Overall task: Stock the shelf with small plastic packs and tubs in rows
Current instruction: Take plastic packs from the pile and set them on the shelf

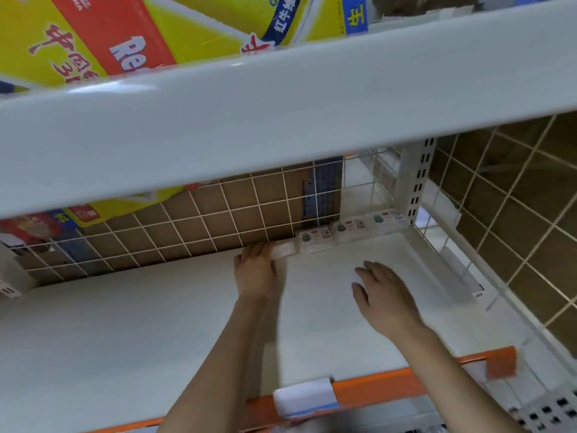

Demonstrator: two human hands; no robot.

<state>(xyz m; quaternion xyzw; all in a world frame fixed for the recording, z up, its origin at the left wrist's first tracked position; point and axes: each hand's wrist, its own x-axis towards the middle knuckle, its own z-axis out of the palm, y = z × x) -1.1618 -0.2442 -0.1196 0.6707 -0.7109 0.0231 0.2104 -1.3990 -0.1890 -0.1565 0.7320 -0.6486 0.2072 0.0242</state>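
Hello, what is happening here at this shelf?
A person is stocking a white shelf. A row of small packs stands along the back wire grid, starting from the right corner. The left hand sets another pack at the row's left end. The right hand hovers open, holding nothing.

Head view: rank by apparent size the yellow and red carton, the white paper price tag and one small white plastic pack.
1. Yellow and red carton
2. White paper price tag, though nearness enlarges it
3. Small white plastic pack
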